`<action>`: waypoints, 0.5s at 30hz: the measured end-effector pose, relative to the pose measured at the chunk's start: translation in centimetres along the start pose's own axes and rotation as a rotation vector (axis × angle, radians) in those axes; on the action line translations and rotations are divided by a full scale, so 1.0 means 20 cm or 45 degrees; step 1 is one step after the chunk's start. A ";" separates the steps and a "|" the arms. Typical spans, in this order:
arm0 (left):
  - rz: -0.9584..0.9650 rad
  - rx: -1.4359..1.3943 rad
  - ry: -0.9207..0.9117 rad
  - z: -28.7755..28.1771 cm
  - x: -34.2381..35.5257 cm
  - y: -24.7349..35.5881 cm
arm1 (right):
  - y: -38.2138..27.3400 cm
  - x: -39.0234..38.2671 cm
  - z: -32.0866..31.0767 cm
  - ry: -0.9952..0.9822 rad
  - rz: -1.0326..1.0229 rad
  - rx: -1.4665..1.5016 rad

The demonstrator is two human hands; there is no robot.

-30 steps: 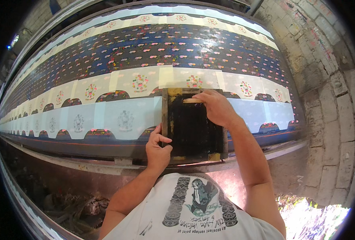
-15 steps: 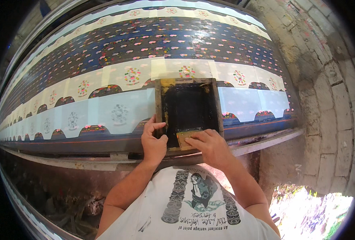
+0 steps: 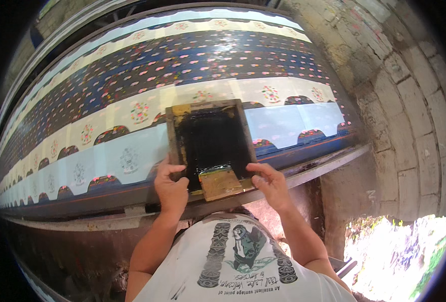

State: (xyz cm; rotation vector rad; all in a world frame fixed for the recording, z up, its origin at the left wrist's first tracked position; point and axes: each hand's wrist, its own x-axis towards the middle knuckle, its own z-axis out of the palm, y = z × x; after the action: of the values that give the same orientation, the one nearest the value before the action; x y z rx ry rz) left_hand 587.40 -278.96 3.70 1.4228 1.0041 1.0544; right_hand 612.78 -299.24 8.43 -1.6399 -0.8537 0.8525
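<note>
A wooden printing screen frame [image 3: 174, 132] with a black, ink-wet mesh lies on the patterned cloth [image 3: 203, 55] stretched along a long table. My left hand [image 3: 171, 186] grips the frame's near left corner. My right hand [image 3: 269, 183] holds its near right corner. A small ink-smeared wooden squeegee [image 3: 219, 182] rests inside the frame at its near edge, between my two hands and touched by neither.
The cloth shows dark blue bands with small flowers and pale bands with arches and medallions. The table's front edge [image 3: 303, 168] runs close to my body. A stone block wall [image 3: 409, 110] rises on the right, with bright sunlit ground [image 3: 404, 256] below.
My right hand pulled the squeegee from the frame's far edge to its near edge, then let it go and took the frame's right corner. The left hand stayed on the frame.
</note>
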 end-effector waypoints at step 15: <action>0.034 -0.288 0.011 1.10 -0.20 -0.01 | 0.12 0.06 -1.04 0.081 -0.292 -0.284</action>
State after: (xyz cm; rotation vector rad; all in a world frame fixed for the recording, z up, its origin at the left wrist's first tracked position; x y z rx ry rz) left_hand 607.65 -288.35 1.87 1.2507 0.8454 1.1558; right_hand 631.55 -308.32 9.91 -1.7104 -1.0991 0.5585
